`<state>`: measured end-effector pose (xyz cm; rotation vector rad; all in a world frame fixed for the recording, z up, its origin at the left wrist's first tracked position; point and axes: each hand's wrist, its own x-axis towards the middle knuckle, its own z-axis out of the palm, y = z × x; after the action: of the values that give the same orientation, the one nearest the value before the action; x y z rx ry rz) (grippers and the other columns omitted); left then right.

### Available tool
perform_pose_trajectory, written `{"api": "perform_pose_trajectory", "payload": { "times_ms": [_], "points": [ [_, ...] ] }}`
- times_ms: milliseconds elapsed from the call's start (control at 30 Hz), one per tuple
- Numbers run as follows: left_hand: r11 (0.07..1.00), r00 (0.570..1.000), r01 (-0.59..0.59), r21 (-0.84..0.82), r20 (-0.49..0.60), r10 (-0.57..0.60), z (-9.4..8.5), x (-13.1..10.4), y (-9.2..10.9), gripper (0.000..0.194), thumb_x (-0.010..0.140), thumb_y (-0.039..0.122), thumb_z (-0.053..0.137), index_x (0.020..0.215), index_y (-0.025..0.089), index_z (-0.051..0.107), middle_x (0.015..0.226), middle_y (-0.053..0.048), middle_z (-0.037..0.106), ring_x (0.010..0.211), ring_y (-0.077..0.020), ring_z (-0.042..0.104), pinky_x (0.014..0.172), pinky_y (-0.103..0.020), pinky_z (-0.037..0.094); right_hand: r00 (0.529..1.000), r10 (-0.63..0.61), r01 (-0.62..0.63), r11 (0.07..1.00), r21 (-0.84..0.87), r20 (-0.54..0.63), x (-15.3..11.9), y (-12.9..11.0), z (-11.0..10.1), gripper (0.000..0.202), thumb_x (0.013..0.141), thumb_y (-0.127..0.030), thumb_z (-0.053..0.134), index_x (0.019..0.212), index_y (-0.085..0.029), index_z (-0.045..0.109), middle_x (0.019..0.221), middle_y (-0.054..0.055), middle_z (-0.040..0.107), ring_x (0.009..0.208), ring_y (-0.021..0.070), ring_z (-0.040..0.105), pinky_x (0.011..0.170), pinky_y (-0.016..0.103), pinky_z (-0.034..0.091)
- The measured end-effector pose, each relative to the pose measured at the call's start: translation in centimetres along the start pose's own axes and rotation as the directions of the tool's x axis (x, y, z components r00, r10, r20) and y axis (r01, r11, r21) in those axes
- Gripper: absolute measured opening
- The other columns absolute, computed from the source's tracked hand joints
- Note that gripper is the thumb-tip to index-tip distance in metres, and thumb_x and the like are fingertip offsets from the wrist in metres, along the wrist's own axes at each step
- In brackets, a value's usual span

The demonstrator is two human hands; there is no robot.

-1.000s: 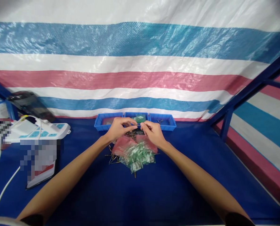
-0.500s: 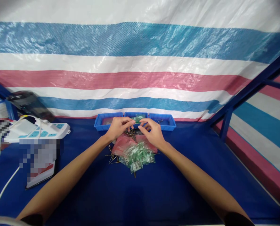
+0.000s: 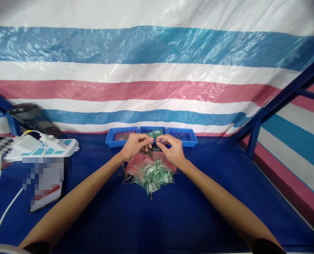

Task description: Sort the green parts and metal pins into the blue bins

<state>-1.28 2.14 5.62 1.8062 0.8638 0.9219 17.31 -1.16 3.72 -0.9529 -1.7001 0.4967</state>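
Note:
Fingertips to fingertips, my left hand (image 3: 135,145) and my right hand (image 3: 173,149) are pinched just in front of the middle blue bin (image 3: 153,128). Something small and pale shows between the two pinches, too tiny to name. Under my hands lies a heap of green-tinted clear bags (image 3: 155,174) with slim metal pieces inside, red-tinted bags (image 3: 137,163), and loose dark, brass-coloured bits (image 3: 127,179) that look like drill bits. Green bags (image 3: 155,133) lie in the middle bin.
A left blue bin (image 3: 114,144) holds flat reddish bags; a right blue bin (image 3: 190,144) holds a few thin metal pieces. To the left are a white power strip (image 3: 53,150) with cables, a phone-like device (image 3: 47,194) and a dark bottle (image 3: 35,118). A striped sheet (image 3: 157,91) hangs behind.
My hands have drawn together, the fingertips now almost meeting where there was a gap. My right fingers have closed into a pinch. The heap and bins have not moved.

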Motion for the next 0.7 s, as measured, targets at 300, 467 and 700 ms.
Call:
{"api": "perform_pose_trajectory", "payload": {
  "times_ms": [300,467,700],
  "points": [
    [0.996,1.0,-0.021,-0.092,-0.023,0.019,-0.21,0.18,-0.07,0.025,0.082,0.035,0.066,0.095,0.014,0.065,0.073,-0.004,0.069,0.051,-0.0094,0.06,0.044,-0.018,0.045,0.997,0.079,-0.078,0.995,0.06,-0.021,0.16,0.13,-0.05,0.012,0.087,-0.029,0.059,0.094,-0.021,0.063,0.073,0.0,0.067,0.054,0.0119,0.061,0.057,0.027,0.051],
    [0.998,0.999,-0.031,-0.053,0.014,0.032,-0.05,0.04,0.2,0.024,0.078,0.032,0.069,0.096,0.017,0.063,0.093,-0.006,0.07,0.057,-0.0093,0.063,0.047,-0.018,0.047,0.993,0.113,-0.11,0.991,0.073,-0.027,0.11,0.11,-0.11,0.015,0.089,-0.032,0.056,0.096,-0.021,0.062,0.067,-0.001,0.065,0.05,0.0111,0.057,0.053,0.025,0.049],
    [0.998,0.998,-0.065,-0.006,0.001,0.065,0.27,-0.16,0.01,0.027,0.077,0.028,0.071,0.099,0.015,0.062,0.095,-0.007,0.07,0.059,-0.0107,0.065,0.051,-0.021,0.049,0.984,0.144,-0.132,0.985,0.114,-0.103,0.2,0.08,-0.07,0.014,0.087,-0.032,0.06,0.091,-0.019,0.062,0.065,-0.001,0.066,0.046,0.01,0.057,0.05,0.023,0.047]
  ]
}}
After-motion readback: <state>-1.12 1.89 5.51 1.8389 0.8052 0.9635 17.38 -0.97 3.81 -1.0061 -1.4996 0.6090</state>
